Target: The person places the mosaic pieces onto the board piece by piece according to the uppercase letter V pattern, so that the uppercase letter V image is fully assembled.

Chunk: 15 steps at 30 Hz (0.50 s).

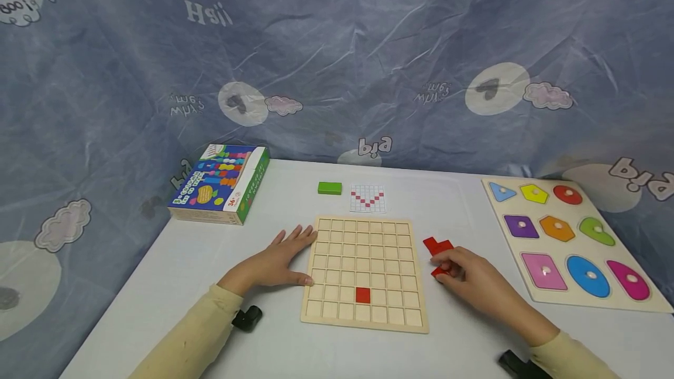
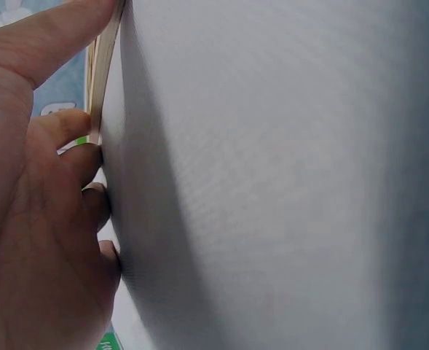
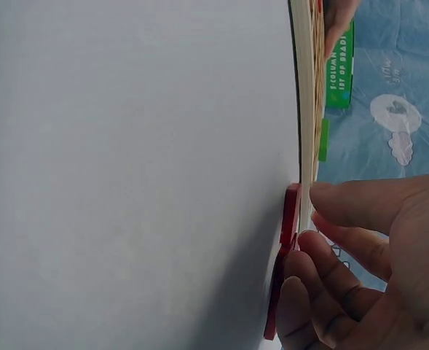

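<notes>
A wooden grid board point(image 1: 365, 327) lies on the table, with one red square tile point(image 1: 363, 295) in a cell near its lower middle. My left hand point(image 1: 276, 259) rests spread at the board's left edge, thumb and fingertips touching the rim; the left wrist view shows the thumb point(image 2: 61, 36) against that rim. Right of the board, several red square tiles point(image 1: 433, 245) lie in a small group. Over them is my right hand point(image 1: 471, 279), fingers bent, thumb and index finger around one tile point(image 3: 290, 213). Whether they pinch it is hidden.
Behind the board lie a green block point(image 1: 329, 188) and a pattern card point(image 1: 368, 198) with red squares in a V. A blue-and-green box point(image 1: 218, 186) stands at back left. On the right is a knobbed shape puzzle board point(image 1: 553, 259). Patterned cloth point(image 1: 337, 75) hangs behind the table.
</notes>
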Available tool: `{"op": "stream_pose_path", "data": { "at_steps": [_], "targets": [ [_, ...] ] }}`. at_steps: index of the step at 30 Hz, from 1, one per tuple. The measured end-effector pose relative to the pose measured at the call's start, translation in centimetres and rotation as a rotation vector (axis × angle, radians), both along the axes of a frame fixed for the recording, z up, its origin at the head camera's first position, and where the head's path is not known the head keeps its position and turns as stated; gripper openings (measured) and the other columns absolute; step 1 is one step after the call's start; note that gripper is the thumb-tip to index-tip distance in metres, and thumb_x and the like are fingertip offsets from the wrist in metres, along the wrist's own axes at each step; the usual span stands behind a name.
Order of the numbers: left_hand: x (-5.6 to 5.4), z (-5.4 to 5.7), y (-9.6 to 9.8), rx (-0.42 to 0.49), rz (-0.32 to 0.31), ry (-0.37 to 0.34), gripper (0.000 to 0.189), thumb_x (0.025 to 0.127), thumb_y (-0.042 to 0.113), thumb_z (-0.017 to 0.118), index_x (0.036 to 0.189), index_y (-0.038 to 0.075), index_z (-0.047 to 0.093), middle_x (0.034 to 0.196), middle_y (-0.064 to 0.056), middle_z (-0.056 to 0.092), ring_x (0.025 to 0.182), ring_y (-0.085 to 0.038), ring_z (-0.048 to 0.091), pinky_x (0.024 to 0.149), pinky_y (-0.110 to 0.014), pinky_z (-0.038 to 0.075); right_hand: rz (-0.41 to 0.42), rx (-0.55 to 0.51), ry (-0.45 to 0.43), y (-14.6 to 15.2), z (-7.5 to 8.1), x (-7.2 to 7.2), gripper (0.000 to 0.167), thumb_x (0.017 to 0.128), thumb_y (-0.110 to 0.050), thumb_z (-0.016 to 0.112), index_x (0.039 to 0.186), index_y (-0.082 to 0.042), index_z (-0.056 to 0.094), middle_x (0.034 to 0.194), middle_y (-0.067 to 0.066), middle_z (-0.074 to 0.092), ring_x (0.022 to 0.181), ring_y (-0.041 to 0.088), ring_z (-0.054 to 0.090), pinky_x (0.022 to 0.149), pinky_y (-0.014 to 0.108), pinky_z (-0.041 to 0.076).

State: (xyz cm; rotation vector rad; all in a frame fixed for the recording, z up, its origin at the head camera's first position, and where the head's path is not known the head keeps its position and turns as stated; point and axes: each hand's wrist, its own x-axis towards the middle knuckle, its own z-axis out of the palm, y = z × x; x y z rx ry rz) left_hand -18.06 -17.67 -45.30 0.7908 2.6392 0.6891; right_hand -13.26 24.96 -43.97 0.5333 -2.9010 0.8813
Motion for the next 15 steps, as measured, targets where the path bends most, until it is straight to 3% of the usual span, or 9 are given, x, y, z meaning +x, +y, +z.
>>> {"op": "stream_pose_path", "data": {
  "at_steps": [15],
  "targets": [
    [-0.06, -0.08, -0.09, 0.008, -0.001, -0.012, 0.106, 0.082, 0.051, 0.081, 0.162, 0.009, 0.026, 0.169, -0.011, 0.017, 0.156, -0.032, 0.006, 0.125, -0.055, -0.001, -0.008, 0.031, -0.039, 0.38, -0.26, -0.32, 0.031, 0.082, -0.014, 0.086, 0.111, -0.016, 0.074, 0.087, -0.009, 0.057, 0.080, 0.011, 0.053, 0.067, 0.025, 0.050]
  ]
}}
